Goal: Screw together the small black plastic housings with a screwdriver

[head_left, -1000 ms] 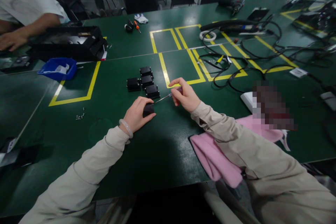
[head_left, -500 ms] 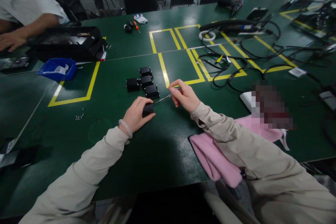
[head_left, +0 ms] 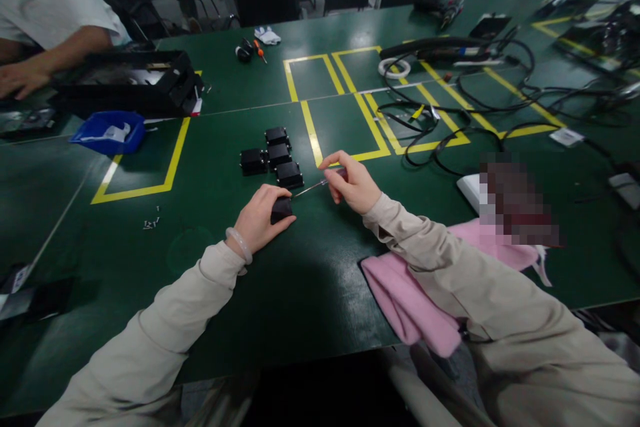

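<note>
My left hand grips a small black box against the green table, thumb on the near side and fingers on the far side. In my right hand is a screwdriver, its handle mostly covered by the fingers. The thin metal shaft points left, and its tip meets the right side of the box; the exact contact spot is too small to make out. Just beyond my left hand stand several similar black boxes with small bright screws at their edges. Several loose screws lie to the left.
A blue bin and a black tray sit at the left, near another person's arm. Black cables spread over the right side. Pink cloth lies under my right forearm. Yellow tape marks the table.
Almost nothing differs. Both hands, the screwdriver and the held box stay in the same place; any turning of the screwdriver is too slight to tell.
</note>
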A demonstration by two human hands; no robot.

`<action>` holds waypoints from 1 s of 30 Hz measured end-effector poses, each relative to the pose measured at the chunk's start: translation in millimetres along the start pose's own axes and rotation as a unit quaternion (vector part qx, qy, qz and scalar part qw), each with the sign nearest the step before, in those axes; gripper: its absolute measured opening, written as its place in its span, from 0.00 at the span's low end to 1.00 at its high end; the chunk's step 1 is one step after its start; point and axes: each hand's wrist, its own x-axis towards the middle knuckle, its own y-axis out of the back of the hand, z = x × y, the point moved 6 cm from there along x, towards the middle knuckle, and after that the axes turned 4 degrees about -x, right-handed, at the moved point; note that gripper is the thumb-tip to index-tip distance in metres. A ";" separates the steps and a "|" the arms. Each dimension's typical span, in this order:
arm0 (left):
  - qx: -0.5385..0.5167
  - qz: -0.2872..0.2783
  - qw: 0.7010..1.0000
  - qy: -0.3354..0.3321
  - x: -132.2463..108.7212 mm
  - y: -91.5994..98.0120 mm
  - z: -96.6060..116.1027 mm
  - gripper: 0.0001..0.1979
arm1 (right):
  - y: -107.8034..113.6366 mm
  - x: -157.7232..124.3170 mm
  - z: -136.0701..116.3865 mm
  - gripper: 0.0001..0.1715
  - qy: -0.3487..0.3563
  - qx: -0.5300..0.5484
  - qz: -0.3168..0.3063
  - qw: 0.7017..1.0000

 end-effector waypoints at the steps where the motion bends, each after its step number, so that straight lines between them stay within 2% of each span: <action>1: 0.001 -0.001 1.000 0.000 0.0 0.0 0.0 0.16 | 0.2 0.0 -1.0 0.04 0.006 0.002 0.001 1.000; 3: 0.002 -0.001 1.000 0.002 0.0 -0.1 -0.2 0.16 | 0.9 0.0 -1.9 0.06 0.008 0.004 0.007 1.000; 5: 0.000 -0.001 1.000 0.003 0.0 -0.2 -0.5 0.17 | 1.5 -0.2 -1.2 0.03 -0.003 -0.004 0.011 1.000; 8: -0.004 0.001 1.000 0.002 -0.1 -0.2 -0.4 0.17 | 1.5 -0.4 0.2 0.07 -0.018 -0.015 0.008 1.000; 11: -0.003 0.001 1.000 0.002 -0.3 -0.4 -0.1 0.17 | 1.7 -0.2 0.2 0.03 -0.017 0.001 0.006 1.000; 18: -0.003 0.000 1.000 0.005 -0.7 -0.5 -0.9 0.17 | 0.9 0.3 1.2 0.08 -0.024 0.002 0.003 1.000; 21: -0.004 -0.001 1.000 0.004 -0.9 -0.9 -1.3 0.17 | 1.1 0.1 -0.8 0.03 -0.013 0.004 0.005 1.000; 28: -0.005 0.003 1.000 0.003 -0.6 0.1 -0.5 0.17 | -0.4 -1.0 0.5 0.09 -0.015 0.012 -0.004 1.000; 30: -0.004 0.002 1.000 0.005 -0.6 0.1 -0.7 0.17 | -0.4 -1.2 0.9 0.07 -0.015 0.011 -0.002 1.000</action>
